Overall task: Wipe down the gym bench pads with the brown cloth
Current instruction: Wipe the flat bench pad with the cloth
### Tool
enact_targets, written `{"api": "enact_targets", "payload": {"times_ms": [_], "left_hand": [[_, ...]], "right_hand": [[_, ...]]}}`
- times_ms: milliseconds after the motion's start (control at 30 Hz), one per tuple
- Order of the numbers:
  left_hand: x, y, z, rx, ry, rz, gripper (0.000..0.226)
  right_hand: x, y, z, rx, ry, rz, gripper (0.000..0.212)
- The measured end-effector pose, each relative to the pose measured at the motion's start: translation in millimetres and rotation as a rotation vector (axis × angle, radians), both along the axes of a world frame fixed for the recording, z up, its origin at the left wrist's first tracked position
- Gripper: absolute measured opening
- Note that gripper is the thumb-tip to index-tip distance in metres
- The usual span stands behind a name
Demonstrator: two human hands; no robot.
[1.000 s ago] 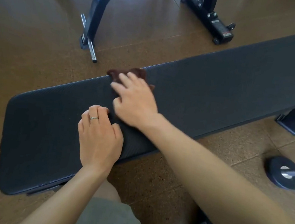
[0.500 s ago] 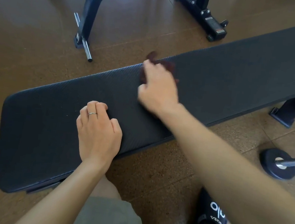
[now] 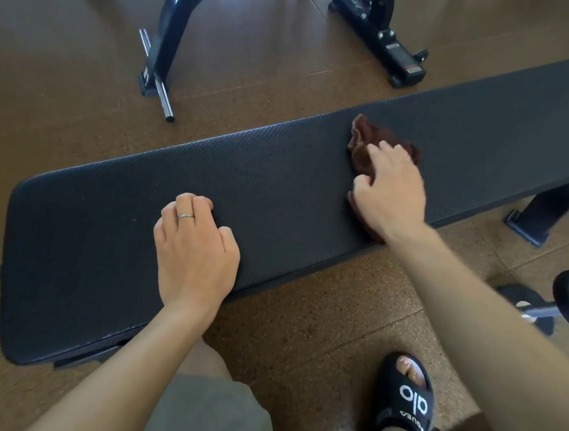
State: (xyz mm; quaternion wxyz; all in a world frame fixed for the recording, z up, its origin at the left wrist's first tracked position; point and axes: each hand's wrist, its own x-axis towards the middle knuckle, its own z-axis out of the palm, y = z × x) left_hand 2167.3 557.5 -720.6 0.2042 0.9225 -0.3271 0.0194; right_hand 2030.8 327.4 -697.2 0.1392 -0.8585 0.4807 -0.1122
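Observation:
A long black bench pad [image 3: 278,187] runs from the lower left to the upper right. The crumpled brown cloth [image 3: 365,136] lies on the pad right of its middle, partly hidden under my right hand [image 3: 388,193]. That hand lies on top of the cloth with bent fingers and thumb bunching the fabric. My left hand [image 3: 194,248] rests on the pad near its front edge, left of centre, fingers curled under, holding nothing. It wears a ring.
A black machine frame [image 3: 175,34] with a chrome bar [image 3: 157,77] stands on the brown floor behind the bench. At the right are a bench leg [image 3: 541,210] and a dumbbell [image 3: 564,305]. My foot in a black slide sandal [image 3: 405,394] is on the floor below.
My right hand has slid the cloth to the right along the pad, away from my left hand. The left hand has stayed where it was.

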Motion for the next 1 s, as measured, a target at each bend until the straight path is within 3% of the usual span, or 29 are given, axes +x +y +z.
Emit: {"api": "enact_targets", "payload": {"times_ms": [100,200,300,367,467,567,667,767,833,900,1000], "left_hand": [[0.1,0.3,-0.4,0.019,-0.012,0.000,0.028],[1.3,0.9,-0.1,0.026,-0.013,-0.010,0.026],[1.8,2.6,0.2,0.022,-0.007,-0.019,0.026],[1.9,3.4,0.4,0.014,-0.003,-0.025,0.027],[2.2,3.4,-0.4,0.013,0.005,-0.018,0.028],[1.5,2.7,-0.9,0.018,-0.001,-0.018,0.028],[1.1,2.0,-1.5,0.015,-0.003,-0.006,0.028],[2.2,1.6,-2.6,0.006,-0.008,-0.006,0.027],[3.2,2.1,-3.3,0.004,-0.006,-0.007,0.026],[3.8,2.3,-4.3,0.003,-0.003,-0.004,0.027],[4.7,0.3,-5.4,-0.008,0.004,0.004,0.025]], "right_hand": [[20.5,74.4,-5.4,-0.074,-0.061,0.162,0.052],[21.6,137.9,-8.0,-0.023,-0.099,0.334,0.058],[11.1,123.5,-11.1,-0.021,-0.091,0.426,0.058],[-0.3,82.2,-13.9,-0.058,-0.052,0.366,0.058],[-11.9,12.5,-11.2,-0.015,-0.028,0.082,0.057],[-0.4,2.6,-8.2,-0.002,-0.004,-0.095,0.058],[15.8,65.0,-8.9,-0.102,-0.034,0.021,0.053],[16.4,135.8,-13.0,-0.029,-0.066,0.288,0.057],[10.6,136.9,-12.9,0.017,-0.065,0.385,0.060],[4.9,101.4,-13.8,-0.007,-0.070,0.349,0.061],[5.5,18.6,-16.5,-0.060,-0.052,0.123,0.053]]}}
